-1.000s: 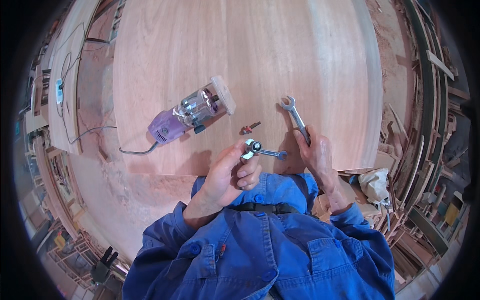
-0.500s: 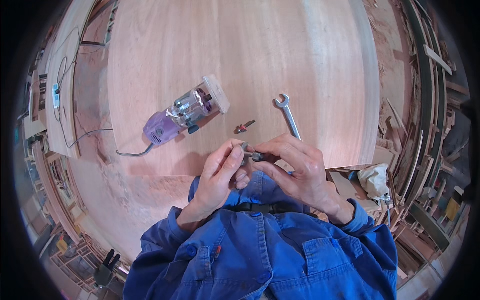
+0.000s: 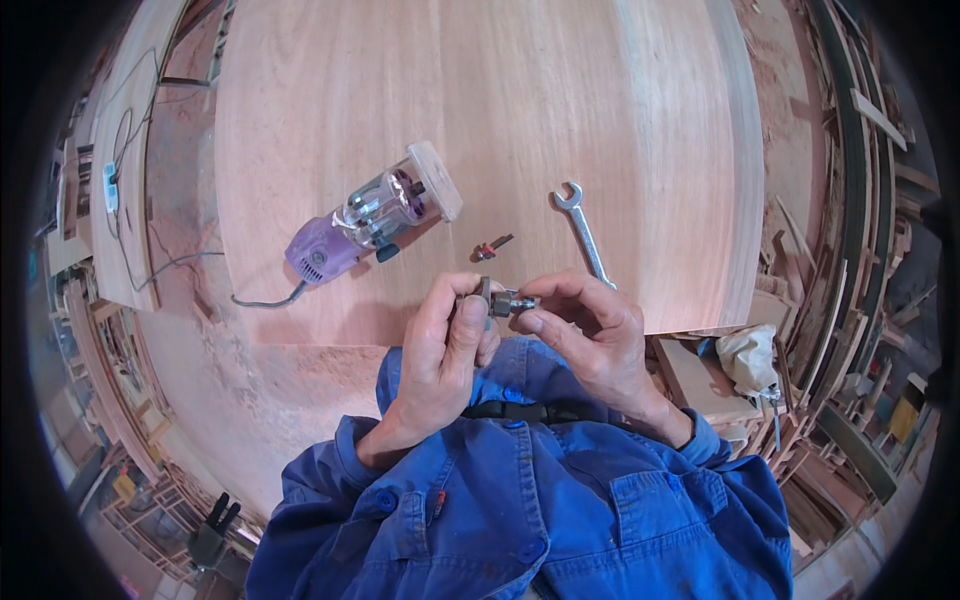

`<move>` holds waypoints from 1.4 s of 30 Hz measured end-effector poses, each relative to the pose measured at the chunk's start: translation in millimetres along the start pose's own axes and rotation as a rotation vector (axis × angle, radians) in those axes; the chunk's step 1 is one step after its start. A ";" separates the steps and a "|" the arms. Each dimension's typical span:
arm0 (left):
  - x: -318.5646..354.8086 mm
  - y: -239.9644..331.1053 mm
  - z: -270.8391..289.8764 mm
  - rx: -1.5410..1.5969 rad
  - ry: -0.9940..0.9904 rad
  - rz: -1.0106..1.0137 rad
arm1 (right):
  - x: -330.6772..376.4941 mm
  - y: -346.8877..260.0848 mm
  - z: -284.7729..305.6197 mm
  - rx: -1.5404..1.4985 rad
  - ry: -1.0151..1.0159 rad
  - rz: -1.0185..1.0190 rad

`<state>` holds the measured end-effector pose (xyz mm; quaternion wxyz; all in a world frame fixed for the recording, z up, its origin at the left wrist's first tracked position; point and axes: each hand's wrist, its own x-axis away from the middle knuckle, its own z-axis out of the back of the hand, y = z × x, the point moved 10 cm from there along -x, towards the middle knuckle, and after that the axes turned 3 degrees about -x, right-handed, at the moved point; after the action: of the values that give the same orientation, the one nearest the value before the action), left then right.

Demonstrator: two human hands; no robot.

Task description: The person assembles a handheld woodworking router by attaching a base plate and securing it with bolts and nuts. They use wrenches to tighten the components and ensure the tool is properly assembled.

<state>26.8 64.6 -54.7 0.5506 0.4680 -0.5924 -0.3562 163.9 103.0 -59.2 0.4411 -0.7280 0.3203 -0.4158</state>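
Observation:
Over the near edge of the board, both my hands meet around small metal parts. My left hand point(image 3: 446, 330) is closed, pinching an upright, flat-headed metal piece that looks like a router bit point(image 3: 486, 291). Against its right side sits a dark nut point(image 3: 502, 303). My right hand point(image 3: 592, 325), closed in a pinch, grips a shiny, narrow piece like a collet point(image 3: 521, 303), in line with the nut. Just beyond my hands lies a red-and-dark router bit point(image 3: 492, 247). An open-ended wrench point(image 3: 582, 232) lies to its right, and a purple trim router point(image 3: 328, 249) with a clear base lies left.
Under the tools is a broad wooden board point(image 3: 500, 100). The router's cord point(image 3: 270, 306) runs off its left edge towards a power strip point(image 3: 110, 188) on another panel. Wood offcuts point(image 3: 850, 340) and a whitish bag point(image 3: 748, 360) are on the right.
The dark nut now sits against the flat-headed bit. My right fingertips have moved right, so the shiny piece shows between my hands. The tools on the board have stayed put.

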 end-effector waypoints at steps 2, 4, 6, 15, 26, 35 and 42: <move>0.7 3.0 -0.7 -0.036 -0.018 -0.044 | 0.4 -1.8 -0.5 0.025 -0.009 0.016; 2.8 10.6 -0.4 -0.109 -0.030 -0.084 | 0.1 -5.0 -0.4 0.034 -0.015 0.048; 5.0 17.3 -1.3 -0.201 -0.050 -0.105 | -0.2 -9.5 0.3 0.026 -0.018 0.095; 8.6 41.0 -3.4 -0.463 -0.064 -0.183 | -1.3 -4.9 -0.4 0.021 -0.062 0.102; 10.7 61.8 -12.9 -0.635 -0.073 -0.409 | -0.4 18.5 -9.7 -0.414 -0.202 -0.114; 5.8 47.0 -7.9 -0.519 -0.078 -0.241 | -1.2 16.8 -9.3 -0.448 -0.193 -0.131; 5.2 25.1 -2.2 -0.342 -0.078 -0.036 | -1.3 20.6 -8.4 -0.399 -0.135 -0.098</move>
<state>25.2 67.6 -29.1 0.5923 0.3639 -0.5356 -0.4794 153.9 92.6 -76.1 0.2880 -0.8418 0.3301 -0.3153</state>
